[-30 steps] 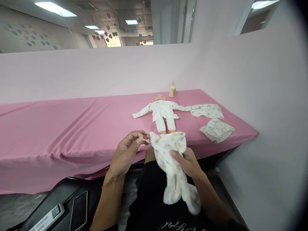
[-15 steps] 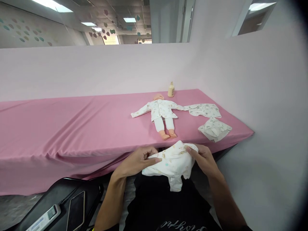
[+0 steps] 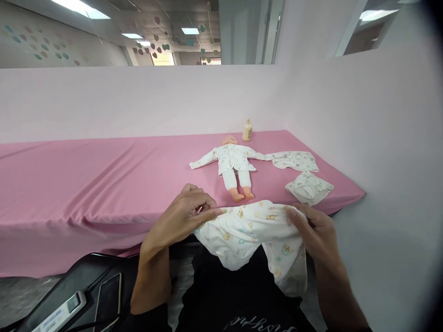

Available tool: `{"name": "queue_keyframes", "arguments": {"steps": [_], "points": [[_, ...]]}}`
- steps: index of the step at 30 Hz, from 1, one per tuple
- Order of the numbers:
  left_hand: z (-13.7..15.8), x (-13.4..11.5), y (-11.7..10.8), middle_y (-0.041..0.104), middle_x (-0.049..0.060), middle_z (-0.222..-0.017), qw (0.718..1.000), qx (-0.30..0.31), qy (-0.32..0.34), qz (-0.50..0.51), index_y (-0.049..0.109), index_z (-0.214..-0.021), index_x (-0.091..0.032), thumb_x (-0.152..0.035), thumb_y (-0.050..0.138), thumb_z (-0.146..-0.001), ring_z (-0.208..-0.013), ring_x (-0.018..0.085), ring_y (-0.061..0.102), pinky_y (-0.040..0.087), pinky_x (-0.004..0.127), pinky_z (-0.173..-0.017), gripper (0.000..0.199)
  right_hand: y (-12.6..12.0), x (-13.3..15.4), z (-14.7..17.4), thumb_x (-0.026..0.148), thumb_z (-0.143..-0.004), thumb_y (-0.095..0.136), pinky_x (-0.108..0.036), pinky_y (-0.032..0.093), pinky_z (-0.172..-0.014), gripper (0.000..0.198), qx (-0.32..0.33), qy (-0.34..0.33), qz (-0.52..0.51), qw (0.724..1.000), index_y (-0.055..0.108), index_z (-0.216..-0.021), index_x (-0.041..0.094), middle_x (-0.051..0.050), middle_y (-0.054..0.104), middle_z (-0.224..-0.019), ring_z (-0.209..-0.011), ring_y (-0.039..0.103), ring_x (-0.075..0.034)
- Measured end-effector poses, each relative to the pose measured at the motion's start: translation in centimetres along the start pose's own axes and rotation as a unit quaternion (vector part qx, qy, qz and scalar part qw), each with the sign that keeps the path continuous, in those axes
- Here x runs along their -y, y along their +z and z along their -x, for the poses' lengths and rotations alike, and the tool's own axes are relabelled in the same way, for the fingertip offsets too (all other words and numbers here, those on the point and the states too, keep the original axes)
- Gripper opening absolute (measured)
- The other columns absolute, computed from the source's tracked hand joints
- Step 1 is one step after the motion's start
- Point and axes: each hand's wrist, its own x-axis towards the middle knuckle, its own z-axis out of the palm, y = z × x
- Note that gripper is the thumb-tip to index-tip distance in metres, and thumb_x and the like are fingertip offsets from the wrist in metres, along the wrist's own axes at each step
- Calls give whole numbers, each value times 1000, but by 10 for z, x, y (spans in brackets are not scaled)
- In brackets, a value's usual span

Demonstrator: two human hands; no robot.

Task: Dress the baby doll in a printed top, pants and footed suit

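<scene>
Stretched between my hands is a white baby garment with small printed animals, likely baby pants (image 3: 238, 235), held up in front of my lap. My left hand (image 3: 185, 214) pinches its upper left edge between thumb and fingers. At the upper right edge, my right hand (image 3: 316, 230) grips the cloth with the thumb on top. A loose part hangs down on the right side. Just beyond the garment, a baby doll (image 3: 237, 194) lies on its back in a printed white jacket (image 3: 233, 159) and white leggings, its arms spread out.
A pink-covered table (image 3: 104, 184) runs along the wall. To the doll's right lie a flat printed garment (image 3: 296, 160) and a bunched one (image 3: 309, 187). A pump bottle (image 3: 247, 131) stands behind. At lower left, a black chair (image 3: 90, 276) holds a phone (image 3: 109, 299) and a white device (image 3: 62, 314).
My hands have moved apart, left hand to the left and right hand to the right. The bunched garment is now spread wider, with one part hanging lower.
</scene>
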Motion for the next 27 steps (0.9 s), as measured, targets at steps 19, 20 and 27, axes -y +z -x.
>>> {"name": "queue_keyframes", "arguments": {"steps": [19, 20, 27], "points": [[-50, -49, 26, 47, 9, -121, 967, 131, 172, 134, 54, -94, -19, -35, 39, -103, -122, 19, 43, 40, 37, -108, 24, -3, 39, -36, 36, -85, 73, -39, 48, -101, 46, 325, -102, -19, 940, 58, -128, 30, -6, 59, -125, -117, 56, -24], [-51, -49, 27, 46, 10, -123, 967, 137, 174, 126, 54, -94, -19, -35, 39, -103, -124, 20, 42, 39, 38, -110, 24, 1, 38, -39, 36, -86, 72, -35, 51, -91, 34, 337, -75, -32, 938, 61, -118, 28, -4, 61, -111, -104, 59, -20], [-45, -38, 37, 50, 8, -126, 970, 158, 143, 120, 54, -102, -21, -41, 40, -103, -120, 19, 46, 41, 37, -105, 24, 0, 39, -49, 36, -88, 70, -24, 35, -58, 21, 388, 1, -59, 920, 58, -83, 20, 3, 46, -75, -66, 39, -10]]}}
